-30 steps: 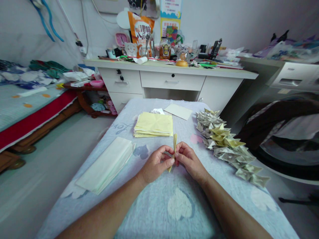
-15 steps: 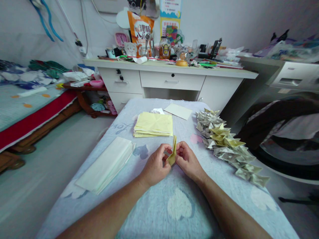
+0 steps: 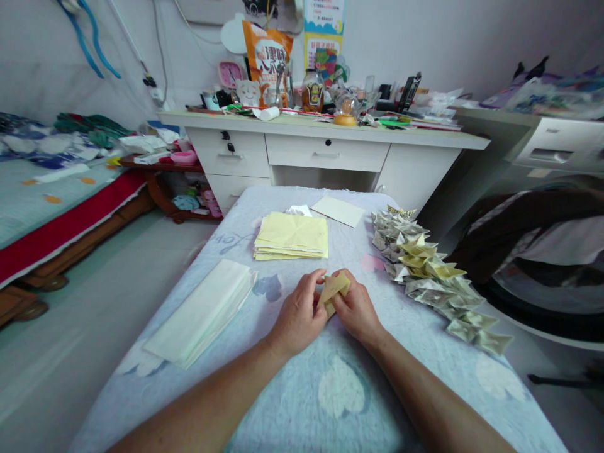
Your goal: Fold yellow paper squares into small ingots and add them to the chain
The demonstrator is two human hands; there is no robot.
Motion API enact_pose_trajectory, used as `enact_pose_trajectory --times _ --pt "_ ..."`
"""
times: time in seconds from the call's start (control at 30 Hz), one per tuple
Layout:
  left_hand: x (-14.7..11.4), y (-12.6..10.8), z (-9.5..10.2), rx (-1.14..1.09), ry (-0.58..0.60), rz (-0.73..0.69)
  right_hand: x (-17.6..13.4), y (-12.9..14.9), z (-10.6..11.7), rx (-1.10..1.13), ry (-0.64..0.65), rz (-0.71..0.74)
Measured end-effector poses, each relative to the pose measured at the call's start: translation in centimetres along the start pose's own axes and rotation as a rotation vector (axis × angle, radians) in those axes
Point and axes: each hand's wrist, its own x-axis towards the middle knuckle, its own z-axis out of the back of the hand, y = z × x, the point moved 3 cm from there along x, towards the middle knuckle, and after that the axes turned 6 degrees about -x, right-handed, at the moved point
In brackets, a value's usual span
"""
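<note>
A small folded piece of yellow paper [image 3: 334,288] is held between my two hands above the cloth-covered table. My left hand [image 3: 302,313] grips its left side, fingers closed on it. On the other side, my right hand [image 3: 357,308] pinches the paper with the thumb pressed on its face. Part of the paper is hidden by the fingers. Just beyond my hands lies a stack of yellow paper sheets [image 3: 291,234]. To the right, folded paper pieces [image 3: 425,267] with pointed tips stand in overlapping rows. A pile of long whitish folded paper [image 3: 201,311] lies at the left.
A pale flat sheet [image 3: 337,210] lies at the table's far end beside a crumpled white piece [image 3: 299,211]. Behind stands a white desk [image 3: 325,151] crowded with jars and bags. A front-loading washer [image 3: 557,163] is at the right, a bed [image 3: 70,214] at the left.
The folded yellow paper, upright and narrow before, is now tilted with a broader face showing. My right hand has turned and closed further over it; my left hand shifted slightly right.
</note>
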Motion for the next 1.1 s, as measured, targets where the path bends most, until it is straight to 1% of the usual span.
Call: enact_pose_trajectory --times 0.1,0.23,0.33,0.5,0.6,0.67,0.73,0.93,1.0,1.1 --pt "0.2 0.1 0.4 -0.028 -0.014 0.056 -0.1 0.4 -0.1 -0.029 0.022 0.029" --pt "0.3 0.1 0.5 -0.126 0.024 0.117 -0.2 0.6 -0.2 -0.055 0.040 0.035" --pt "0.5 0.2 0.5 -0.275 0.034 0.163 -0.2 0.5 -0.1 -0.036 0.042 0.036" --pt "0.9 0.9 0.0 -0.592 0.047 0.293 -0.3 0.5 -0.2 -0.026 0.033 0.055" --pt "1.1 1.4 -0.1 -0.664 0.048 0.323 -0.2 0.4 -0.1 -0.033 0.026 0.056" --pt "1.1 1.5 -0.1 -0.629 0.030 0.309 -0.2 0.5 -0.1 -0.041 0.018 0.057" --pt "1.1 1.6 0.1 -0.540 0.006 0.275 -0.2 0.5 -0.2 -0.048 0.021 0.057" --pt "0.8 1.0 0.8 -0.064 -0.030 0.183 -0.5 0.6 -0.5 -0.096 0.015 0.051" --pt "0.8 0.8 1.0 0.050 -0.049 0.167 -0.6 0.8 -0.7 -0.131 0.028 0.079" --pt "0.8 0.5 1.2 0.160 -0.080 0.156 -0.7 1.0 -0.9 -0.178 0.048 0.112"
